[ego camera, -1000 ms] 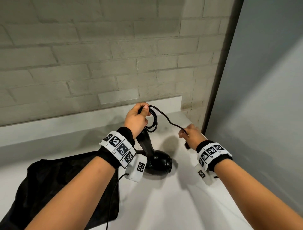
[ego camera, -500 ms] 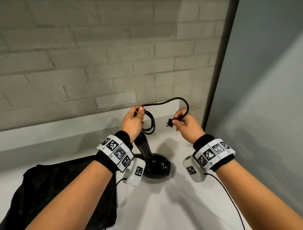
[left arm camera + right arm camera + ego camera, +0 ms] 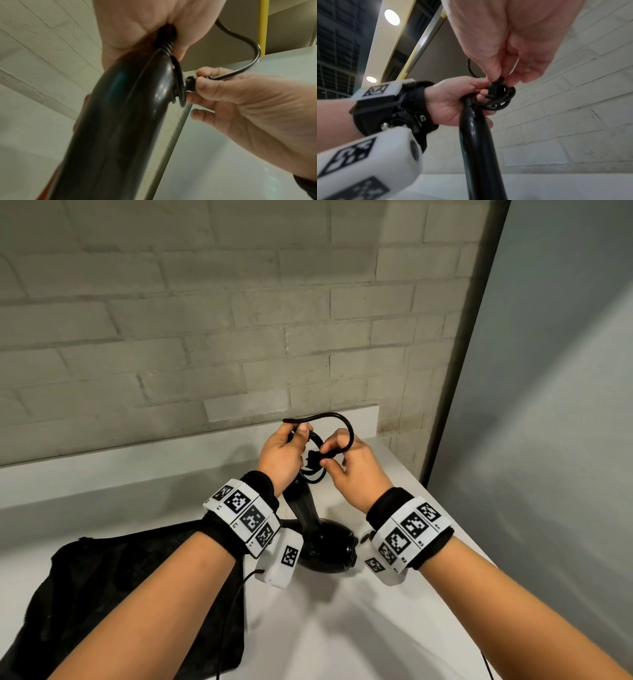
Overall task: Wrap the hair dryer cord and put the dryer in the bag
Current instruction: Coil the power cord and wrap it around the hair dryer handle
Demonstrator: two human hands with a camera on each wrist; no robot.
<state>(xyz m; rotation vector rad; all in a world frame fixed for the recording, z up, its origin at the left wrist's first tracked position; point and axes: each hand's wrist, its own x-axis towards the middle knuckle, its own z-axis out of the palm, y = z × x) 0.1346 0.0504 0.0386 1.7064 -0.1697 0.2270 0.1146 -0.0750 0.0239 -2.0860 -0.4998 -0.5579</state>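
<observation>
While left hand [image 3: 279,455] grips coiled cord [image 3: 498,102], only wrist views show right hand [image 3: 243,97] pinching plug [image 3: 189,84].

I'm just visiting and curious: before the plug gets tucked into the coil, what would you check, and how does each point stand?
1. Left hand grips the dryer handle and cord coil: ok.
2. Right hand pinches the plug: ok.
3. Plug at the coil: ok.
4. Cord fully wound: not ok, one loop arches free.
5. Bag within reach on the table: ok.
6. Bag mouth open: cannot tell.
</observation>
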